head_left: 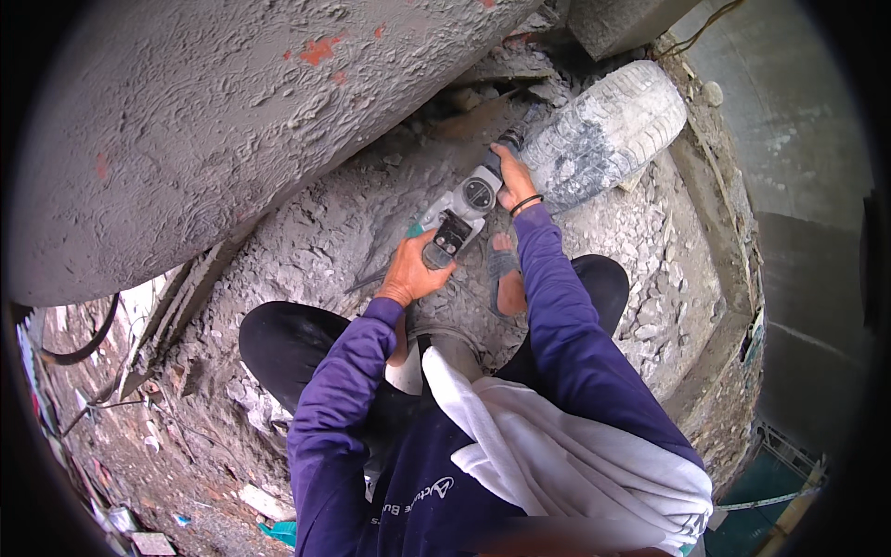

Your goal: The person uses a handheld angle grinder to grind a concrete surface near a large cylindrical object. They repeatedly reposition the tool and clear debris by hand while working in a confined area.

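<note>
A dusty grey and black hammer drill (475, 195) lies slantwise in front of my knees, held in both hands. My left hand (418, 270) wraps round its nearer, thicker end, by a black panel and a turquoise part. My right hand (512, 178) grips the farther, narrower end, with its fingers round a dark section. That far end points up and right, close to a pale, dust-covered tyre (608, 135). Any bit at the tip cannot be made out. Broken concrete and grey dust lie beneath the tool.
A huge mud-coated rounded body (232, 121) with red patches looms at the upper left. Loose rubble (664, 288) spreads right of my knees, bordered by a concrete ledge (710, 367). My sandalled foot (506, 278) is beside the tool. A white towel (557, 446) hangs over my front.
</note>
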Demonstrator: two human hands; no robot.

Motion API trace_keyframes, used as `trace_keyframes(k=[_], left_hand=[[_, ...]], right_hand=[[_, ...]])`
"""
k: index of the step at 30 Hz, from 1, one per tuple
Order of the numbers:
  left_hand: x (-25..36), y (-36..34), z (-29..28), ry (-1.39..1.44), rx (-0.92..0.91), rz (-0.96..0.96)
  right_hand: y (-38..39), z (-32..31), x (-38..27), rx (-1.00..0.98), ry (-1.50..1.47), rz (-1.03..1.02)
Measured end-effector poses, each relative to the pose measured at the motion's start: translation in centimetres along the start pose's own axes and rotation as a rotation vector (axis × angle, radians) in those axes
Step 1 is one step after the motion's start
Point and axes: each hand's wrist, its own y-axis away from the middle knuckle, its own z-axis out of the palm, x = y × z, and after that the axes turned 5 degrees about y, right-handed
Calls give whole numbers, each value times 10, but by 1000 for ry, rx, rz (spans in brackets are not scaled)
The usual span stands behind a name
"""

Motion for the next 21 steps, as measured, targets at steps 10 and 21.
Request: trace_keyframes(k=[10,21], left_hand=[[-105,41,23,-24,-97,-382],[-148,38,35,195,-170,-424]], right_hand=[[-4,11,34,202,159,-47],[-43,7,57,286,90,-93]])
